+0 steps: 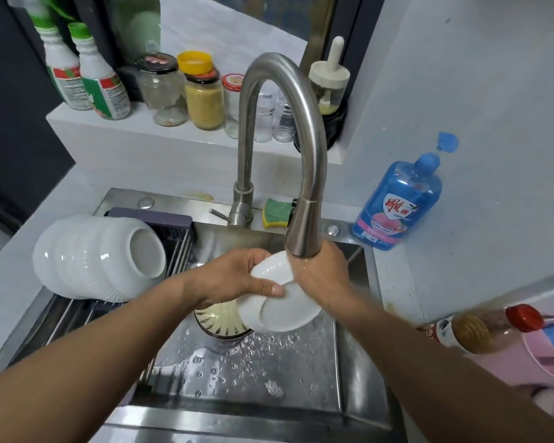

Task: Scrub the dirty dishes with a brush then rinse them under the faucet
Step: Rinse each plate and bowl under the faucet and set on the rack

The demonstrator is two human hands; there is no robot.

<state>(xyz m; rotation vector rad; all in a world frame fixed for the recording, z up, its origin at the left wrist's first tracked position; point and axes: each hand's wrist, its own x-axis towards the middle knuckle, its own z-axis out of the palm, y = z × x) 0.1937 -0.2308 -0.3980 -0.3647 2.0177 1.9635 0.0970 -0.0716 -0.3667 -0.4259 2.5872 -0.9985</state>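
My left hand (234,278) grips a white plate (280,310) by its left rim, thumb across the face, tilted over the steel sink (349,362). My right hand (322,273) holds the plate's upper right edge directly below the head of the curved steel faucet (301,231); water wets the hand. A patterned dish stack (219,324) lies in the sink under the plate. No brush is in view.
Stacked white bowls (100,257) lie on their side on a rack (170,228) at the sink's left. A green-yellow sponge (275,212) sits behind the faucet, a blue soap bottle (397,203) to the right. Jars and bottles line the back ledge (173,135).
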